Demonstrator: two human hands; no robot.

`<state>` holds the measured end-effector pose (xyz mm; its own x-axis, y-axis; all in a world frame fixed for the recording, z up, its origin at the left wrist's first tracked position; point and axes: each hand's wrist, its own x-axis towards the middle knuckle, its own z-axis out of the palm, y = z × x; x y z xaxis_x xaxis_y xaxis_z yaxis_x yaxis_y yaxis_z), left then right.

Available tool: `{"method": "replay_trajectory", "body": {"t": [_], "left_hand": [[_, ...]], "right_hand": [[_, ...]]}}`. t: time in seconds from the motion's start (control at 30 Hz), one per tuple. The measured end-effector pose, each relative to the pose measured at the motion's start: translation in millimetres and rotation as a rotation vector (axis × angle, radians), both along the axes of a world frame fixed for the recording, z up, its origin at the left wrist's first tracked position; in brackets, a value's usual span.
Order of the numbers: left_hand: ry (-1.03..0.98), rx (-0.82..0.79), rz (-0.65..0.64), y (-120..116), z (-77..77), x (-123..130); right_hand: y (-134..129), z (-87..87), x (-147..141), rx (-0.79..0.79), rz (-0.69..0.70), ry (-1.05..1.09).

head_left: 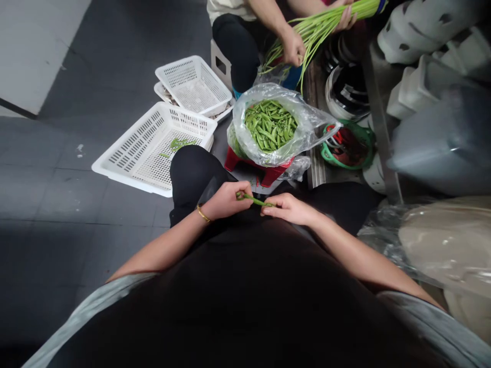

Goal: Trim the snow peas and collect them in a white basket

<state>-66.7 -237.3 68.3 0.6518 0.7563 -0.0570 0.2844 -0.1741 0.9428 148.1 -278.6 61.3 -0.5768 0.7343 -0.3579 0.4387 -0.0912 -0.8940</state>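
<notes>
Between my two hands, above my lap, a green pea pod (258, 201) is stretched. My left hand (229, 199), with a gold bracelet at its wrist, pinches the pod's left end. The fingers of my right hand (288, 208) close on its right end. Just ahead, a clear plastic bag (242, 148) full of green pods (270, 125) rests open on a red stool (273, 175). A white perforated basket (126, 179) at the left holds a few pods (179, 145) near my knee.
Another white basket (184, 82) lies behind the first. Across from me a seated person (236, 46) holds long green stems (318, 36). At the right are a green basket (364, 156), a grey bin (441, 148) and stacked white containers (420, 84).
</notes>
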Motion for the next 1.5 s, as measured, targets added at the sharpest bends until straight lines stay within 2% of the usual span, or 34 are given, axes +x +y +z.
{"method": "replay_trajectory", "body": {"t": [0.13,0.27,0.37,0.43,0.5,0.57,0.63,0.73,0.83,0.93,1.07,1.17,1.23,1.3,1.37,1.5], "left_hand": [[-0.005,-0.060,-0.064,-13,-6.9,-12],[0.021,-0.021,-0.256,-15,-5.5,-13],[-0.014,-0.030,-0.416,-14,-4.9,-10],[-0.074,-0.098,-0.437,-14,-6.3,-7],[-0.113,-0.196,-0.339,-18,-8.8,-3],[-0.131,-0.297,-0.166,-21,-11.7,0],[-0.174,-0.401,0.005,-22,-14.1,0],[-0.339,-0.570,0.241,-13,-15.9,-7],[-0.522,-0.634,0.414,4,-16.8,-21],[-0.568,-0.631,0.427,17,-17.5,-29],[-0.458,-0.564,0.415,25,-16.6,-29],[-0.458,-0.508,0.508,38,-15.0,-29],[-0.517,-0.538,0.568,51,-13.2,-34],[-0.574,-0.608,0.577,66,-10.3,-40],[-0.613,-0.659,0.539,80,-6.3,-46],[-0.684,-0.693,0.408,98,3.1,-49]], "right_hand": [[0,9.8,-1,0.025,0.113,-0.025],[4,21.5,-7,0.111,0.248,-0.098],[2,22.4,-10,0.093,0.228,-0.052],[-1,19.6,-15,0.078,0.120,-0.014],[-3,15.5,-22,0.105,-0.048,0.008],[-4,11.5,-30,0.155,-0.230,0.022],[-2,8.6,-34,0.156,-0.339,0.028],[5,5.3,-25,0.026,-0.260,-0.005],[16,0.1,0,-0.070,-0.165,-0.082],[27,-5.3,22,-0.097,-0.141,-0.149],[39,-2.5,40,-0.161,-0.026,-0.182],[48,2.5,56,-0.180,0.005,-0.227],[54,-0.6,64,-0.184,0.097,-0.371],[62,-12.9,65,-0.170,0.219,-0.556],[71,-34.2,55,-0.143,0.309,-0.704],[92,-85.4,20,-0.164,0.389,-0.771]]}}
